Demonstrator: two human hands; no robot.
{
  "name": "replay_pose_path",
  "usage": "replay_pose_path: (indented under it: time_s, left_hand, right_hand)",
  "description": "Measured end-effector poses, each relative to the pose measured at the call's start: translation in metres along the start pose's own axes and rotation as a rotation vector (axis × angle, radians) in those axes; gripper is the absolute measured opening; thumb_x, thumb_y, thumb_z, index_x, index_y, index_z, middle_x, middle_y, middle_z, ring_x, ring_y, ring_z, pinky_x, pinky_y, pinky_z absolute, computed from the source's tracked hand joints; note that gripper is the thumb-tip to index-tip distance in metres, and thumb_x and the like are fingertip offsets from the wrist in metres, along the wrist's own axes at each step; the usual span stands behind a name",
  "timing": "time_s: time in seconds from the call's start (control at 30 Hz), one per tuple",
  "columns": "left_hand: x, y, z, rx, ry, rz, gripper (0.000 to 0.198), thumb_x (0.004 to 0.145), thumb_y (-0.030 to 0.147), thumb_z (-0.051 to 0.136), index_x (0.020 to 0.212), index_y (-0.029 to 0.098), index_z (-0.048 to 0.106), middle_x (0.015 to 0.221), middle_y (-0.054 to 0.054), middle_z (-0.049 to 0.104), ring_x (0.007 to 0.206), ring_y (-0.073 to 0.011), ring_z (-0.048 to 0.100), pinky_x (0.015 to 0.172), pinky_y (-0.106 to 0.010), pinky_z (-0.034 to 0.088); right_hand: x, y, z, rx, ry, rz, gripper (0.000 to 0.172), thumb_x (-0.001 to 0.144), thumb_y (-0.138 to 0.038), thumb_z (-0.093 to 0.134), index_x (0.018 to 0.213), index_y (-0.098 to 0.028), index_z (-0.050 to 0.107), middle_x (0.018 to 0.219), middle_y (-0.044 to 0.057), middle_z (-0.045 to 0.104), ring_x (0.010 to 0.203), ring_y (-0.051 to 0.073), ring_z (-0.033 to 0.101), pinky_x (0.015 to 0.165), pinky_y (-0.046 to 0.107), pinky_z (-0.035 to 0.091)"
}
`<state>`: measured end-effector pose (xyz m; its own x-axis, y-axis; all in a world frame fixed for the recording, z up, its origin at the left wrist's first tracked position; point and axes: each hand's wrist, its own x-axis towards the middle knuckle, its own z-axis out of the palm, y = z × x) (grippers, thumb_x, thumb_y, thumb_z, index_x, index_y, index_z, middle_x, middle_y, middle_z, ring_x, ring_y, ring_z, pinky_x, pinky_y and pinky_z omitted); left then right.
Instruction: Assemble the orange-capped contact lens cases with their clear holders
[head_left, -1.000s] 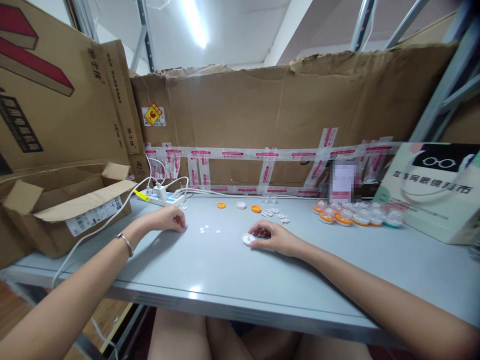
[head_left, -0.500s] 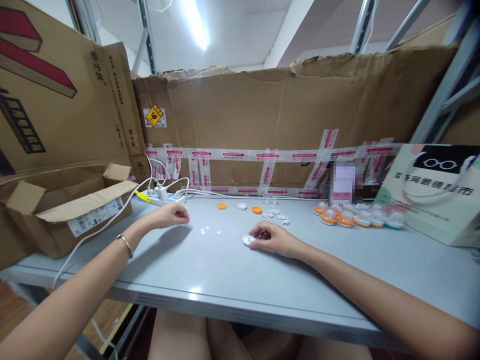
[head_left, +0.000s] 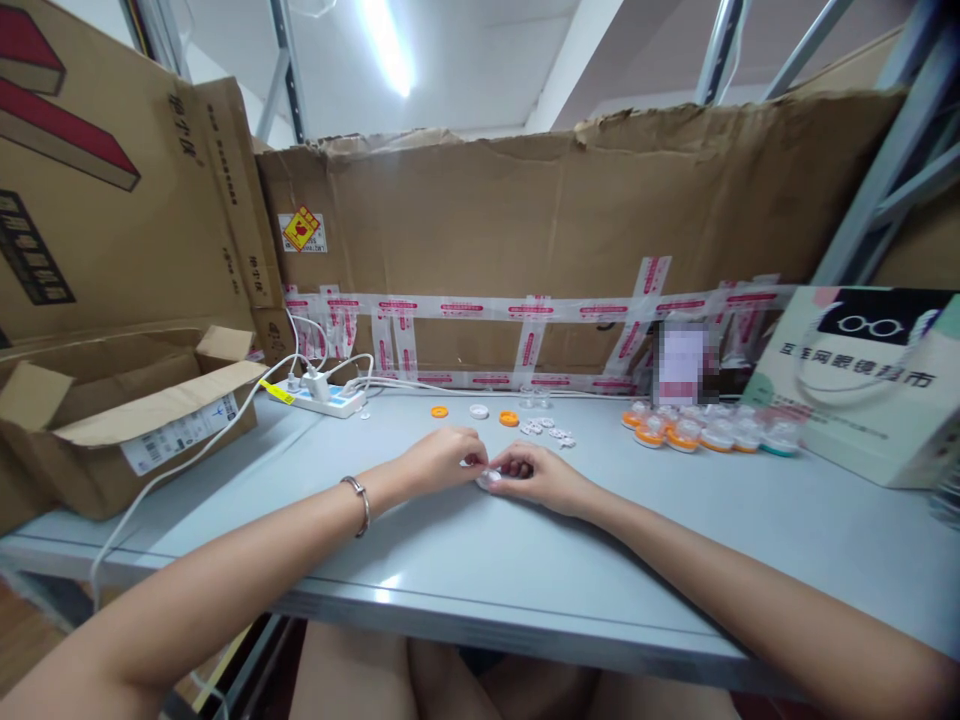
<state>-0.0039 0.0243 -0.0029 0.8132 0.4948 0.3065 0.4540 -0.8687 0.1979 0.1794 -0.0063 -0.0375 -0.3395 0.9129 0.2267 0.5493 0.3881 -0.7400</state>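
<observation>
My two hands meet at the middle of the grey table [head_left: 465, 560]. My right hand [head_left: 541, 476] lies curled over a small white round cap [head_left: 487, 480] and pins it to the tabletop. My left hand [head_left: 441, 460], with a bracelet on its wrist, has its fingertips pinched together right at that cap, touching my right fingers. Whatever the pinch holds is too small to make out. Just beyond my hands lie two orange rings [head_left: 510, 418], a white ring [head_left: 478, 410] and a scatter of small white discs [head_left: 549, 431].
A row of orange, white and teal capped pieces [head_left: 701, 432] sits at the back right beside a printed paper bag [head_left: 862, 385]. A white power strip [head_left: 321, 398] with cables lies at the back left. An open cardboard box [head_left: 127, 420] stands at the left. Taped cardboard walls the back.
My left hand has swept right from near the power strip across the table to meet my right hand at the white cap. My right hand has stayed in place.
</observation>
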Motion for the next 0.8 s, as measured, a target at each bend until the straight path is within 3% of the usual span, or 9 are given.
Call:
replay_pose_path:
  time_s: [0.2,0.4,0.8]
  left_hand:
    - [-0.0045,-0.0006,0.0053,-0.032,0.033,-0.029,0.009,0.075,0.017,0.056,0.076,0.013,0.065,0.076,-0.005,0.062,0.069,-0.0125,0.057,0.065,-0.021,0.042]
    - [-0.0052,-0.0012,0.009,-0.021,0.079,0.031,0.012,0.078,0.019,0.054,0.077,0.014,0.065,0.075,-0.004,0.061,0.067,-0.0117,0.056,0.064,-0.02,0.041]
    - [-0.0095,0.002,0.0066,0.077,0.025,0.075,0.018,0.082,0.021,0.048,0.079,0.015,0.065,0.077,-0.005,0.061,0.07,-0.0125,0.057,0.065,-0.021,0.041]
  right_hand:
    - [0.0002,0.0012,-0.0003,0.017,-0.006,-0.002,0.035,0.064,-0.043,0.064,0.084,-0.015,0.066,0.074,0.001,0.053,0.065,0.012,0.047,0.061,0.025,0.04]
    - [0.0012,0.0036,0.0,0.007,-0.009,-0.026,0.035,0.065,-0.045,0.063,0.084,-0.016,0.067,0.074,0.001,0.053,0.063,0.011,0.047,0.059,0.024,0.04]
    - [0.0003,0.0021,0.0009,-0.014,0.01,-0.03,0.032,0.065,-0.044,0.064,0.084,-0.019,0.069,0.074,0.002,0.055,0.065,0.013,0.049,0.061,0.026,0.042]
